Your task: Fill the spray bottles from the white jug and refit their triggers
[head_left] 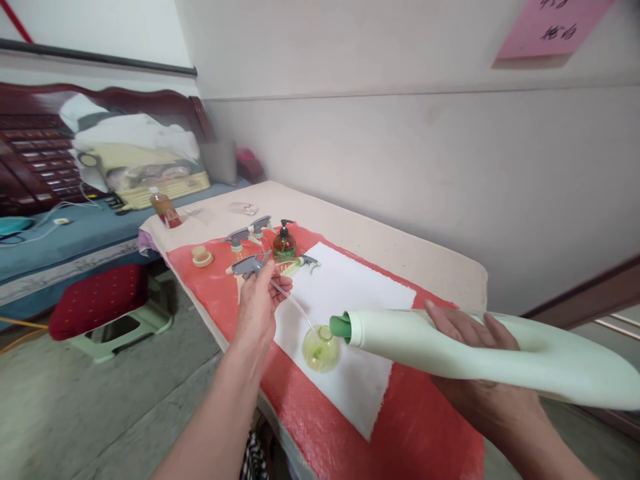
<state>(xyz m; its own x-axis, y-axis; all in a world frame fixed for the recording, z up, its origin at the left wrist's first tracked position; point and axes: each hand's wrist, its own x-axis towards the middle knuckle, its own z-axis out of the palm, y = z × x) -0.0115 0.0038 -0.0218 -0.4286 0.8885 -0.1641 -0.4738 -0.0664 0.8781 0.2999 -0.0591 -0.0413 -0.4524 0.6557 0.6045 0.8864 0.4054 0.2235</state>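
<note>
Left hand (263, 288) pinching spray head (247, 267) between thumb and fingers, off to side, probably to leave mouth of round bottle (321, 351) free; tube (297, 307) slants toward four o'clock. Right hand (475, 331) wrapped round pale green jug (480, 365), tipped nearly flat, presumably so spout (341, 327) meets that mouth; contact hard to tell. Bottle standing on white cloth (350, 287): four o'clock from left hand, nine from right.

At the far side is a plain whitish wall (375, 160), with a pink handwritten paper (545, 33) at right. On the left, a dark-red wooden backrest (30, 163) rises behind a blue padded seat (60, 241), above the grey concrete floor (165, 420).
</note>
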